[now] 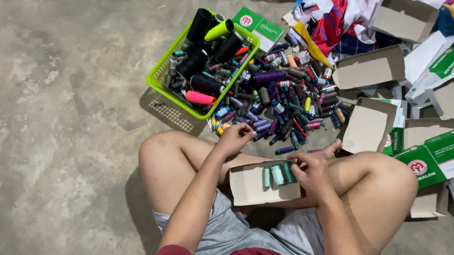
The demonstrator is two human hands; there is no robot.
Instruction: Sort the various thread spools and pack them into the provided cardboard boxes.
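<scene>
My right hand [312, 173] rests, fingers loosely curled, on the small open cardboard box [257, 186] in my lap, touching the teal thread spools [279, 174] lined up inside it. My left hand [233, 138] reaches with fingers pinched at the near edge of the heap of mixed spools [283, 102]; whether it grips one I cannot tell. The green basket [160, 75] holds larger cones, bare concrete lies open to the left, and empty boxes [370, 126] crowd the right.

Even, diffuse light of moderate brightness falls from above on the grey mottled concrete floor [56, 98], without glare. Soft shadows lie beneath the lime-green perforated plastic basket [160, 75] and under the seated person's bare legs. A darker patch marks the upper left edge. Focus is sharp centrally; the small thread spools blur slightly, and the corners bend mildly.
</scene>
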